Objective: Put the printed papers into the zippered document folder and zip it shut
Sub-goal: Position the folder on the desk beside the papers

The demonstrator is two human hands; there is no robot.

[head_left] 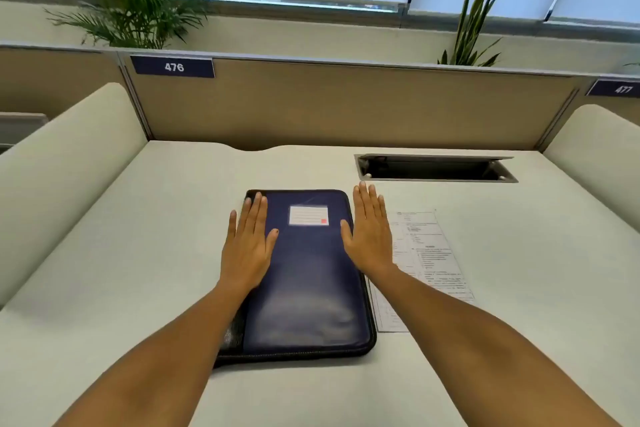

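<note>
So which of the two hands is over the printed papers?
The right hand: flat, fingers straight, it spans the right edge of the folder and the papers beside it. The left hand lies flat over the folder's left edge, away from the papers.

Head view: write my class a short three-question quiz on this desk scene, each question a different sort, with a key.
1. True or false: the papers are already inside the folder.
2. The right hand is: A flat, fingers straight; B pinching the zip; C holding a pen.
3. Fill in: the sign on the partition reads ___.
Key: 1 false, they lie on the desk right of the folder; 2 A; 3 476.
</note>
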